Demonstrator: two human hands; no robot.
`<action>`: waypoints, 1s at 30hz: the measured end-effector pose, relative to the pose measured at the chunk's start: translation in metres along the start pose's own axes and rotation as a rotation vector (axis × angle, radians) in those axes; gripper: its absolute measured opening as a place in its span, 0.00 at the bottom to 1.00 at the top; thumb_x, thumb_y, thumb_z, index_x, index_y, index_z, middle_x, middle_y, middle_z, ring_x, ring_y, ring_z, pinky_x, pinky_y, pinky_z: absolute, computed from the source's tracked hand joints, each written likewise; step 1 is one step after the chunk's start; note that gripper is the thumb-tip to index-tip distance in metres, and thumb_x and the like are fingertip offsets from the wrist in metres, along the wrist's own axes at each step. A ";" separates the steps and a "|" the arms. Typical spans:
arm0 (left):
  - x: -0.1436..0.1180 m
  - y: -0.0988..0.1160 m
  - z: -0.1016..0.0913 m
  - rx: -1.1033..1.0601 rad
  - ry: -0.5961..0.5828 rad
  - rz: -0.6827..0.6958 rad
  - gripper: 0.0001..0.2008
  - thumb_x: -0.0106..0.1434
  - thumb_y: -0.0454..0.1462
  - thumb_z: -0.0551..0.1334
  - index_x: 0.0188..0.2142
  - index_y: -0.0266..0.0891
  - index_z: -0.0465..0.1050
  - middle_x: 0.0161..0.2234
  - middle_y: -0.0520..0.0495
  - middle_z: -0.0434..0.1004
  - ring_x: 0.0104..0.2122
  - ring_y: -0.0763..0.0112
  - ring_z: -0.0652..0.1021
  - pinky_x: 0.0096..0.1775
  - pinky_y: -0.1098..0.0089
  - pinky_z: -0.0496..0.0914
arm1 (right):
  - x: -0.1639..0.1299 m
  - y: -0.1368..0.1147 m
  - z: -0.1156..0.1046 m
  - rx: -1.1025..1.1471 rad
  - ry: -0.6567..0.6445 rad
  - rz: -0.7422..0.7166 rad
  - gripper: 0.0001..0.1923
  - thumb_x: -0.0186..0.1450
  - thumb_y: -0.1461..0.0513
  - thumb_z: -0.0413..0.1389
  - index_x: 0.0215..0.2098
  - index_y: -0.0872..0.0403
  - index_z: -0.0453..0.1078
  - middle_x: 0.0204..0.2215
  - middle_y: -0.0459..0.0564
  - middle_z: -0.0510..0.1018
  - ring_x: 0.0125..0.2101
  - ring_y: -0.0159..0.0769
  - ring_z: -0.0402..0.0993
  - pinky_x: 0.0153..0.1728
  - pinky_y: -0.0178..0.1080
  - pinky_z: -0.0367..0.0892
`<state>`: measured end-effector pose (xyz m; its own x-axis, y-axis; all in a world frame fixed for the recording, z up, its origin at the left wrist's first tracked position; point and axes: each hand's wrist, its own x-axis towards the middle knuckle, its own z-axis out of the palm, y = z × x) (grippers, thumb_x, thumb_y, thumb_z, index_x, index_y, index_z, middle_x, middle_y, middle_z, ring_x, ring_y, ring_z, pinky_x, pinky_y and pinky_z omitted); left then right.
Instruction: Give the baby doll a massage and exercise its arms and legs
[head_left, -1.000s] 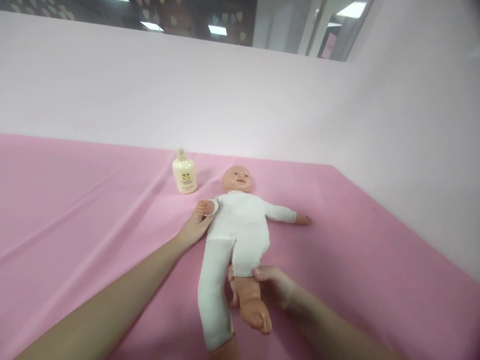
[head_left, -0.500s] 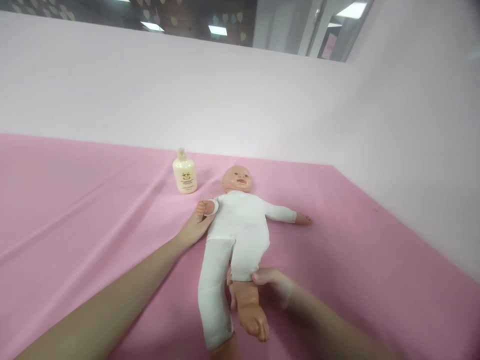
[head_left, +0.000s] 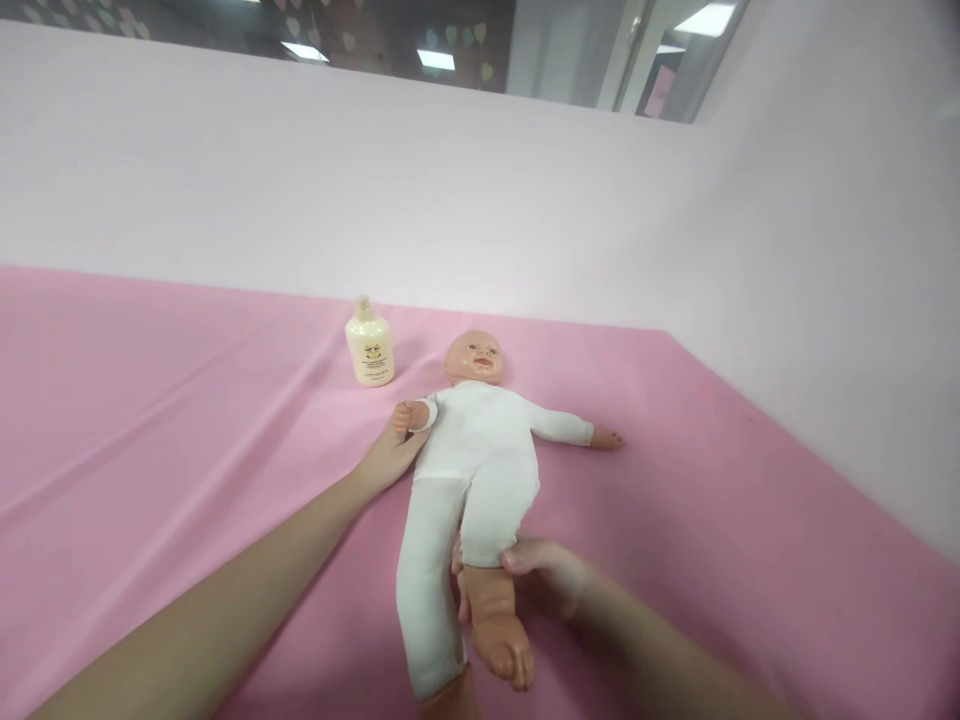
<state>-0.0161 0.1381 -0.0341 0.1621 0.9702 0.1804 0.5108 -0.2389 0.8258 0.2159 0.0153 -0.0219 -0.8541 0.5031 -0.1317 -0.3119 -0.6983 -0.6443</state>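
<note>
- A baby doll [head_left: 480,450] lies on its back near the middle of the pink cloth [head_left: 150,420], head toward the far wall, arms out to either side.
- The left hand [head_left: 386,458] rests against the doll's side, just under its raised small fist, fingers extended and flat — it steadies rather than clasps.
- The right hand [head_left: 544,575] is closed around the doll's bare lower leg [head_left: 491,610], thumb on the near face and fingers wrapped behind, at the hem of the white suit [head_left: 484,460].
- State of the work, as judged from the layout: one leg is exposed from the knee down, the fabric bunched at the thigh; the other leg is covered by the white leg of the suit down to the ankle. The torso and both sleeves remain fully clothed.
- A cream lotion bottle [head_left: 369,345] stands upright beyond the doll's shoulder, near it but not touching, cap on. No lotion is seen on the doll or on either hand.
- Surface: the cloth covers the whole working surface — long shallow creases run across it toward the bottle.
- Room: a pale pink backdrop [head_left: 480,200] rises behind and to the right; above its top edge, ceiling lights and a dim interior show.
</note>
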 end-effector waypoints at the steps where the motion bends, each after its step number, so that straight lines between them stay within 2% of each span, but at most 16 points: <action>1: 0.000 0.000 0.000 -0.002 -0.002 0.004 0.30 0.64 0.50 0.51 0.60 0.34 0.59 0.59 0.39 0.64 0.59 0.58 0.65 0.60 0.60 0.57 | 0.000 0.000 -0.001 -0.003 -0.010 0.001 0.29 0.49 0.53 0.60 0.44 0.64 0.68 0.31 0.60 0.79 0.33 0.41 0.76 0.33 0.38 0.67; 10: 0.000 -0.001 0.000 -0.016 0.003 0.007 0.30 0.64 0.49 0.52 0.60 0.35 0.58 0.60 0.39 0.63 0.60 0.57 0.64 0.61 0.59 0.55 | -0.002 -0.003 0.008 -0.032 0.050 0.011 0.30 0.47 0.53 0.61 0.43 0.64 0.68 0.31 0.60 0.78 0.31 0.41 0.75 0.33 0.39 0.67; 19: -0.002 0.007 -0.001 -0.011 0.005 -0.009 0.29 0.64 0.50 0.52 0.59 0.34 0.61 0.60 0.39 0.63 0.60 0.57 0.64 0.61 0.61 0.56 | -0.003 -0.008 0.018 -0.118 0.015 0.041 0.25 0.49 0.57 0.61 0.42 0.64 0.70 0.30 0.57 0.78 0.33 0.41 0.75 0.46 0.46 0.65; 24: -0.003 0.009 -0.001 -0.014 -0.003 -0.019 0.30 0.64 0.49 0.52 0.61 0.33 0.57 0.60 0.38 0.63 0.60 0.57 0.63 0.61 0.60 0.55 | -0.002 -0.010 0.022 -0.120 0.023 0.026 0.27 0.48 0.57 0.62 0.42 0.67 0.71 0.33 0.62 0.78 0.39 0.47 0.75 0.48 0.47 0.63; 30: -0.003 0.009 -0.001 -0.032 -0.006 -0.002 0.30 0.64 0.48 0.52 0.61 0.35 0.56 0.61 0.39 0.61 0.61 0.57 0.62 0.62 0.58 0.54 | -0.002 -0.011 0.025 -0.133 0.044 0.038 0.25 0.47 0.56 0.62 0.39 0.64 0.72 0.32 0.60 0.78 0.40 0.48 0.75 0.49 0.49 0.62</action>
<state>-0.0131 0.1335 -0.0269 0.1664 0.9703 0.1758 0.4838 -0.2356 0.8429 0.2110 0.0093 0.0044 -0.8442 0.5017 -0.1889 -0.2194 -0.6449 -0.7321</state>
